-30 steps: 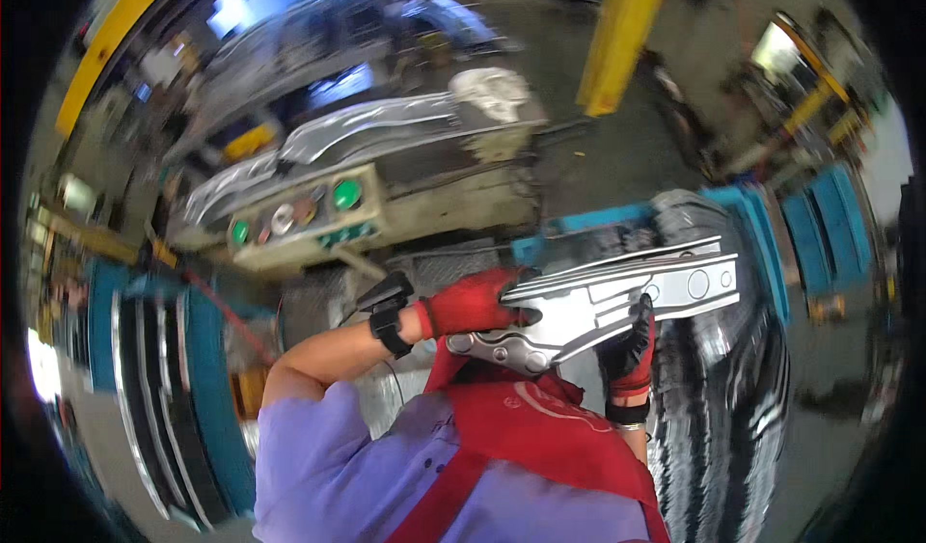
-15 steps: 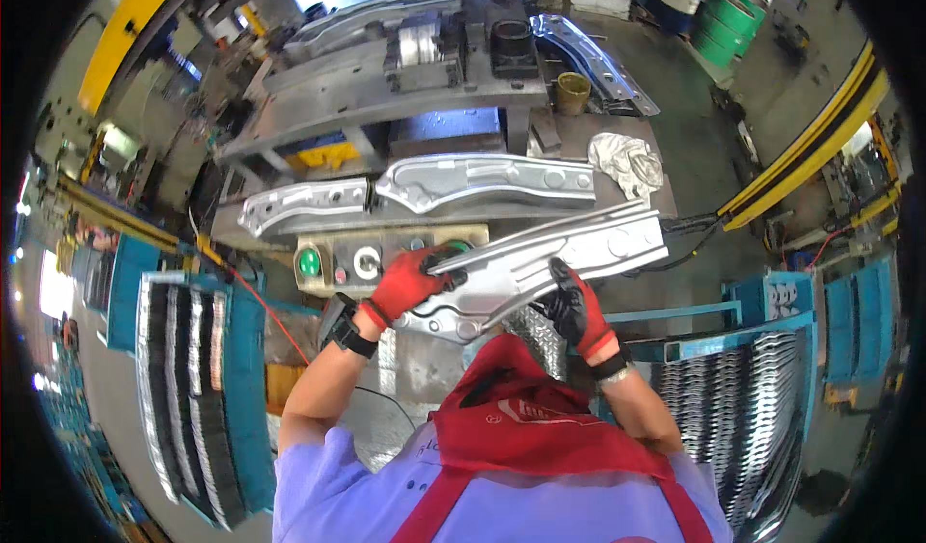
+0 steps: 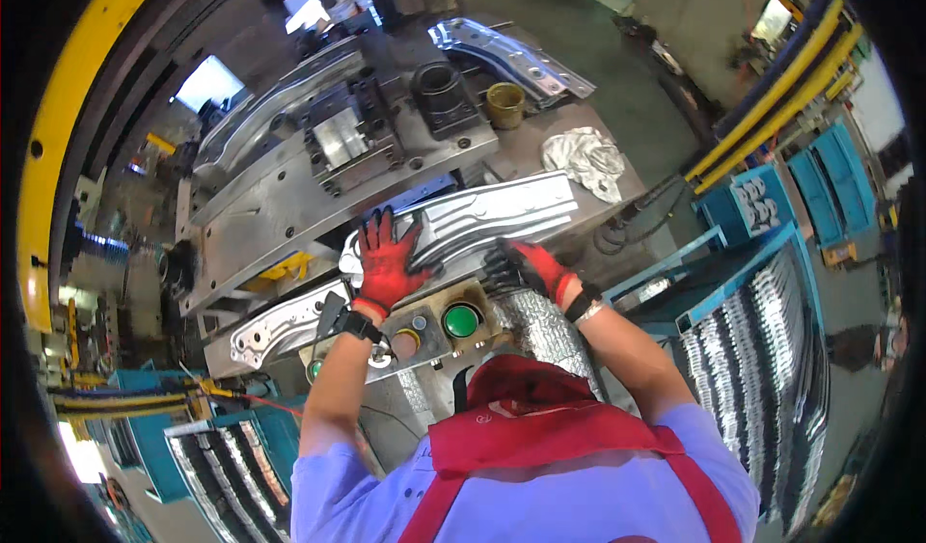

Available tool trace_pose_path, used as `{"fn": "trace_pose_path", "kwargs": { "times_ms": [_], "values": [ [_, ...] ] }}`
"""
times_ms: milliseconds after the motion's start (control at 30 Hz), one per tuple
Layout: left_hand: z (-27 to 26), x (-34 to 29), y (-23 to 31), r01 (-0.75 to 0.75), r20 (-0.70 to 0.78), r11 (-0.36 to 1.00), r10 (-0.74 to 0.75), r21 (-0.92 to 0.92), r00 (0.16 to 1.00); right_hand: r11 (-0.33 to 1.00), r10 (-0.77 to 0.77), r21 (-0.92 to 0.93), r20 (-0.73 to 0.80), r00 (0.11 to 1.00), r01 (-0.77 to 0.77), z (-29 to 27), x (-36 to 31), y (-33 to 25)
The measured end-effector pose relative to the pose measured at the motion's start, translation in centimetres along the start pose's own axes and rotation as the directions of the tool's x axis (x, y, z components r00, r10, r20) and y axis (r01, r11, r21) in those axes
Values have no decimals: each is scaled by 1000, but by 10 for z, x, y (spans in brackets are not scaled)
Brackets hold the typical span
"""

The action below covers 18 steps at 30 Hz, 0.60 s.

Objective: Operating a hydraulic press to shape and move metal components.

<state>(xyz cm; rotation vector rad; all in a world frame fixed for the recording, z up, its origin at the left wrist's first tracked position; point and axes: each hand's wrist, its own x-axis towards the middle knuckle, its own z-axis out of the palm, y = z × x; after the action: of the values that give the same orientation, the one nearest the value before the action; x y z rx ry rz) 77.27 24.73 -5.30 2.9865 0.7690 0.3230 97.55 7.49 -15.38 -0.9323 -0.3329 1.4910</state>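
A long silver pressed-metal panel lies along the near strip of the bench, apparently over or against a similar panel; their edges are hard to separate. My left hand, in a red and black glove, rests with spread fingers on the panel's left part. Close to its near edge is my right hand, gloved alike, fingers loosely bent and apart. Whether its fingertips touch the panel is hard to see. A shorter metal panel lies to the left. Just below my hands sits a control box with a green push button.
Beyond the panels stands a heavy steel die. A crumpled white cloth and a yellowish pot are on the right, near another panel. Blue racks of stacked metal parts stand at left and right.
The panel held up in both hands is now down on the bench. My left hand has opened flat on it, and my right hand has released its far side. The view has turned.
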Motion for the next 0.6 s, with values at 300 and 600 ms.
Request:
{"fn": "trace_pose_path", "kwargs": {
  "times_ms": [300,600],
  "values": [
    [12,20,-2,-168,17,973,173,-159,985,923,-301,-328,-295,907,200,-142,-152,180],
    [23,25,-42,-120,213,990,132,-68,968,470,-351,-762,-624,698,-445,-64,-270,245]
  ]
}}
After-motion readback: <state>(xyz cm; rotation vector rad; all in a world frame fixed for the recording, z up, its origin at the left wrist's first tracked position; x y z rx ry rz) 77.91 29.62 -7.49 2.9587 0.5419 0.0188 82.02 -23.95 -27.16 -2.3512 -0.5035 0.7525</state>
